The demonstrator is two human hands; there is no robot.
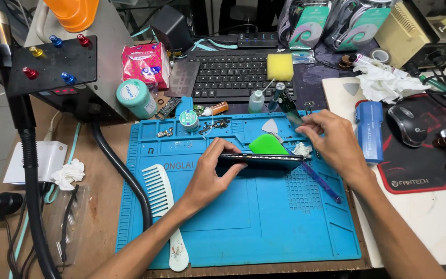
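The counter (pixel 104 217) carries a large blue repair mat (pixel 264 222) at its centre, with a black keyboard (pixel 231 75) behind it and a mouse pad (pixel 414 155) with a mouse (pixel 408 124) to the right. A black hose (pixel 117 165) curves along the mat's left edge, and a white comb (pixel 163 206) lies on the mat's left portion.

The work item is a dark smartphone (pixel 261 161), held on edge above the upper middle of the mat. The left hand (pixel 212 175) is closed on its left end, fingers wrapped over the top edge and thumb below. The right hand (pixel 331 142) is pinched narrow on a thin dark tool (pixel 292 116) near the phone's right end; where the tip sits cannot be told. A green pry card (pixel 267 145) stands against the phone's far side, apparently wedged into a seam. A purple rod (pixel 321 182) lies slanted on the mat below the right hand.

Judged step: separation of the phone's panel from its body, with the card holding an opened gap. The next move calls for a steady left-hand grip, a shallow tool angle and light force along the seam, since a thin panel is likely to crack under twisting.

Smaller items: a white triangular pick (pixel 270 126), a wad of tissue (pixel 301 150) and loose screws and parts (pixel 215 124) in the mat's upper trays.
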